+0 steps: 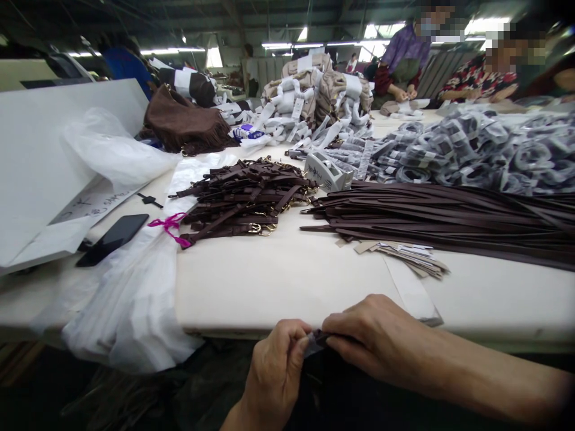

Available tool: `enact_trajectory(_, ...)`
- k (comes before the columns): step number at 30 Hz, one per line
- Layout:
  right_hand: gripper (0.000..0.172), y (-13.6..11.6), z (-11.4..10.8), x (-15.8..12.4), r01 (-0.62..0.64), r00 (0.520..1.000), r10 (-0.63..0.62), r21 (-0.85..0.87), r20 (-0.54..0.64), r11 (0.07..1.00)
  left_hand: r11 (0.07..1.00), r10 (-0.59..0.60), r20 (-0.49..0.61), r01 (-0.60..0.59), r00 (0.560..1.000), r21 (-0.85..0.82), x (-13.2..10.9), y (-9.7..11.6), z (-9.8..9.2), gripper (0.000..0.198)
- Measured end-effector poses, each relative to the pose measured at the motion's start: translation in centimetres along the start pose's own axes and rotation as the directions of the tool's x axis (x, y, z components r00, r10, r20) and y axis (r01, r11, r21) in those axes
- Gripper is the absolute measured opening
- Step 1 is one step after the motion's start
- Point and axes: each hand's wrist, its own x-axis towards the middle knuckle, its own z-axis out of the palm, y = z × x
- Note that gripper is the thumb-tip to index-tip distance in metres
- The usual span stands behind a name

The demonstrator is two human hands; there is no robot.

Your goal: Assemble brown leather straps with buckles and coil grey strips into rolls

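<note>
A pale work surface fills my remote view, long brown straps lying set back from its near edge; a careless pull on one could, I judge, drag its neighbours along. White plastic bags spill over the left stretch of that edge, where their own overhang could start them sliding off. A heap of buckled straps, farther in from the edge, might snag where its metal fittings cross. Just off the near edge, the left hand and right hand are close to one another, each pinched on a small dark strip. With only darkness beneath, it could drop should slick film slip under a fingertip. The strip looks narrow and brown to nearly black, the film cloudy grey beside the left thumb; fingers hide most of both.
</note>
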Motion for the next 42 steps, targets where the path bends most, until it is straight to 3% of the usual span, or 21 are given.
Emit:
enact_trajectory(3, 0.009, 0.0, 1.1, -0.2, 0.101, 0.995, -0.101, -0.183, 0.008, 0.978, 0.986, -0.15, 0.005, 0.15, 0.989, -0.067, 0.0, 0.1, 0.3, 0.013)
enact_trajectory(8, 0.018, 0.4, 1.8, -0.8, 0.321, 0.937, -0.35, -0.377, -0.009, 0.869, 0.977, -0.187, 0.026, 0.188, 0.982, -0.1, 0.0, 0.3, 0.8, 0.015)
enact_trajectory(10, 0.022, 0.5, 2.0, -0.9, 0.345, 0.915, -0.402, -0.427, -0.048, 0.836, 0.987, -0.154, -0.037, 0.152, 0.987, -0.053, -0.2, 0.2, 0.9, 0.012)
enact_trajectory(13, 0.03, 0.7, 2.5, -1.2, 0.363, 0.834, -0.527, -0.561, -0.161, 0.744, 0.997, 0.038, -0.148, -0.028, 0.988, 0.069, -0.7, -0.2, 1.1, 0.012)
enact_trajectory(16, 0.034, 0.8, 3.1, -1.5, 0.36, 0.761, -0.604, -0.621, -0.237, 0.696, 0.982, 0.177, -0.168, -0.162, 0.97, 0.099, -1.3, -0.8, 1.3, 0.018)
enact_trajectory(20, 0.034, 1.1, 3.2, -1.8, 0.371, 0.716, -0.639, -0.623, -0.279, 0.688, 0.979, 0.141, -0.183, -0.11, 0.973, 0.171, -1.3, -1.2, 1.1, 0.043)
enact_trajectory(24, 0.034, 1.0, 2.8, -1.9, 0.422, 0.686, -0.68, -0.62, -0.259, 0.661, 0.971, 0.097, -0.065, -0.08, 0.993, 0.225, -0.7, -0.7, 0.5, 0.022)
enact_trajectory(28, 0.032, 0.8, 2.8, -1.9, 0.477, 0.689, -0.694, -0.59, -0.209, 0.651, 0.974, -0.119, 0.039, 0.109, 0.992, 0.199, -0.1, 0.3, 0.3, 0.022)
enact_trajectory(30, 0.031, 0.7, 3.0, -1.7, 0.485, 0.726, -0.649, -0.501, -0.226, 0.717, 0.962, -0.147, 0.043, 0.133, 0.988, 0.239, 0.0, 0.6, 0.6, 0.022)
enact_trajectory(33, 0.021, 0.6, 3.5, -1.2, 0.391, 0.882, -0.397, -0.076, -0.252, 0.917, 0.922, 0.059, -0.008, -0.051, 0.998, 0.383, -0.1, 0.4, 1.2, 0.018)
enact_trajectory(35, 0.019, 0.4, 3.8, -0.9, 0.237, 0.962, -0.194, 0.24, -0.189, 0.941, 0.856, 0.233, -0.05, -0.18, 0.971, 0.485, -0.4, 0.1, 1.6, 0.015)
enact_trajectory(37, 0.021, 0.3, 4.1, -0.7, 0.145, 0.985, -0.099, 0.359, -0.144, 0.922, 0.832, 0.274, -0.047, -0.212, 0.961, 0.513, -0.5, 0.0, 1.7, 0.016)
enact_trajectory(39, 0.02, 0.3, 4.2, -0.7, 0.168, 0.978, -0.129, 0.247, -0.165, 0.954, 0.89, 0.138, 0.049, -0.145, 0.989, 0.432, -0.4, 0.2, 1.4, 0.019)
enact_trajectory(40, 0.019, 0.3, 4.3, -0.7, 0.23, 0.961, -0.206, 0.12, -0.183, 0.966, 0.928, 0.028, 0.142, -0.079, 0.989, 0.364, -0.2, 0.5, 1.1, 0.022)
enact_trajectory(42, 0.023, 0.4, 4.3, -0.9, 0.366, 0.904, -0.391, -0.163, -0.171, 0.916, 0.962, -0.194, 0.352, 0.107, 0.916, 0.252, 0.4, 1.3, 0.0, 0.024)
